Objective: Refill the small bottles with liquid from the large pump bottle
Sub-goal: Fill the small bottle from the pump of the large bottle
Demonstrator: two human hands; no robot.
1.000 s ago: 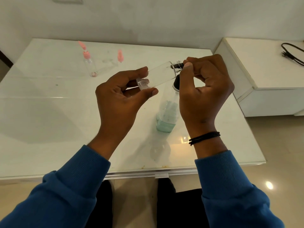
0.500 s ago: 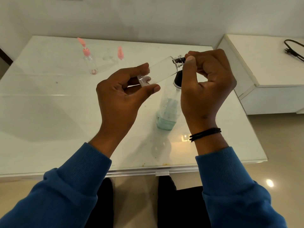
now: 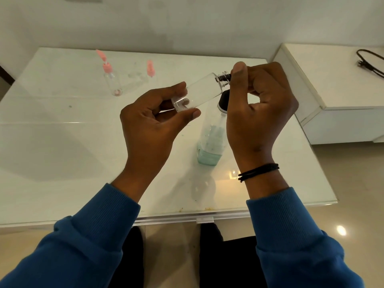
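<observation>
1. Small clear bottle (image 3: pixel 199 91): held tilted in the air above the tabletop (image 3: pixel 62 142), base pinched by left hand (image 3: pixel 149 125) fingers to steady it.
2. Right hand (image 3: pixel 257 109): fingers clamped on the bottle's dark threaded neck, seemingly working the opening.
3. Large pump bottle (image 3: pixel 209 142): upright near the front right edge, directly beneath, ready for dispensing.
4. Pink-capped bottle (image 3: pixel 111 80): far left, awaiting.
</observation>
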